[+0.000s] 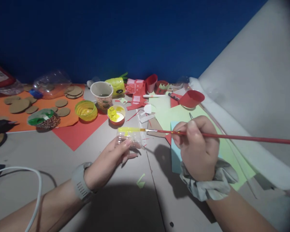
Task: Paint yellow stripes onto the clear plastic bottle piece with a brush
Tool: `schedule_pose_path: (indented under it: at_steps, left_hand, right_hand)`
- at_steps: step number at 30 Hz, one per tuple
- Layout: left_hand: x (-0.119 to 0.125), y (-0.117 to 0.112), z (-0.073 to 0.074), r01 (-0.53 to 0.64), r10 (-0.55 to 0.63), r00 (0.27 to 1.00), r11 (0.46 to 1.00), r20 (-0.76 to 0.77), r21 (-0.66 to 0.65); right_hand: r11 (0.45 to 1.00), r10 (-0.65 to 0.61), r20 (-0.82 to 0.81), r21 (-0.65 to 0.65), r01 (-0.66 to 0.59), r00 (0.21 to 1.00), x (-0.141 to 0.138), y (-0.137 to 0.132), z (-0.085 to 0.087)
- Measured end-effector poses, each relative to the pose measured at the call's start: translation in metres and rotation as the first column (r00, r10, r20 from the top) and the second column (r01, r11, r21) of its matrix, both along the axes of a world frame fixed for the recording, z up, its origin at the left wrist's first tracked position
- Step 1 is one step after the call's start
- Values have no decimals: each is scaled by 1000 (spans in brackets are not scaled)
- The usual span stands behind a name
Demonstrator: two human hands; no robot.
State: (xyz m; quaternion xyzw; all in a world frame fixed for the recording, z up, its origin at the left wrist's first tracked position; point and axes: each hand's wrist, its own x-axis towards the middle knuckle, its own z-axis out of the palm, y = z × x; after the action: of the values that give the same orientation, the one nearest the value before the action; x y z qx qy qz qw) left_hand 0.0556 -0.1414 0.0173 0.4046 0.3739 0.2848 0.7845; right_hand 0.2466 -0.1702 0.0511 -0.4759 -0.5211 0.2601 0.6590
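My left hand point(120, 149) grips a clear plastic bottle piece point(134, 141), its upper edge streaked with yellow paint. In my right hand point(197, 145) is a red-handled paintbrush point(234, 136), held level, its bristles at the right end of the yellow streak. Just behind the plastic piece stands a small cut paper cup point(116, 120) with yellow paint inside. A taller paper cup point(101, 93) holding dark liquid and a yellow plastic bowl point(86, 111) stand further back. Under my right hand lies a light blue paper point(176, 158).
Cardboard discs point(19, 105) and a cut cup with green paint point(43, 118) rest on orange paper point(50, 102) at left. Red paper rolls point(192, 98) and a yellow painted bottle piece point(116, 86) are at the back. A white cable point(40, 183) crosses near my left forearm.
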Motion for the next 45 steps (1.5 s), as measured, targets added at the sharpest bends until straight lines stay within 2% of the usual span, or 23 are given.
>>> schedule_pose_path:
  at_steps: [2,6,9,11,14,16,19,22,25,29,32,36,40,45]
  left_hand:
    - [0,0,0,8,-8,1000,1000,-1,0]
    - [0,0,1,12,-12,1000,1000,13,10]
    - [1,0,2,-2,2,1000,1000,14,-5]
    - [1,0,1,4,-4,1000,1000,17,-8]
    - [1,-1,0,11,-11,1000,1000,18,5]
    - [1,-2,0,0,0,1000,1000,17,18]
    - [1,-6,3,37,-34,999,994,-29,108]
    - [0,-10,5,100,-84,993,971,-81,215]
    - [-2,-13,6,98,-74,992,960,-98,262]
    - [-4,-15,5,63,-4,981,952,-193,300]
    - [-4,-14,3,1,49,985,958,-165,288]
    - [-3,-9,0,-77,98,992,967,-75,244]
    - [-3,-5,-2,-140,151,988,962,-29,234]
    - [-3,-4,-2,-177,187,982,963,-33,204]
  right_hand:
    - [999,31,-15,30,-31,999,0,0,0]
    - [999,5,16,-43,-4,1000,1,2,0]
    - [999,32,-17,40,-31,999,1,1,0]
    - [999,52,22,14,-52,998,1,1,1]
    - [998,-12,52,-66,15,999,3,3,1]
    - [997,-75,-2,-30,75,997,5,7,1]
    - [994,-103,-60,22,104,993,7,13,-2]
    - [995,-99,-54,13,100,994,7,20,-8]
    - [996,-77,14,-36,77,997,3,28,-7]
    - [991,63,191,-124,-40,980,-11,48,6]
    - [980,120,385,-194,-46,915,-26,68,14]
    - [979,143,577,-202,-29,804,-44,87,13]
    - [980,144,613,-198,-26,777,-52,93,5]
    - [961,196,614,-274,-27,765,-46,93,-1]
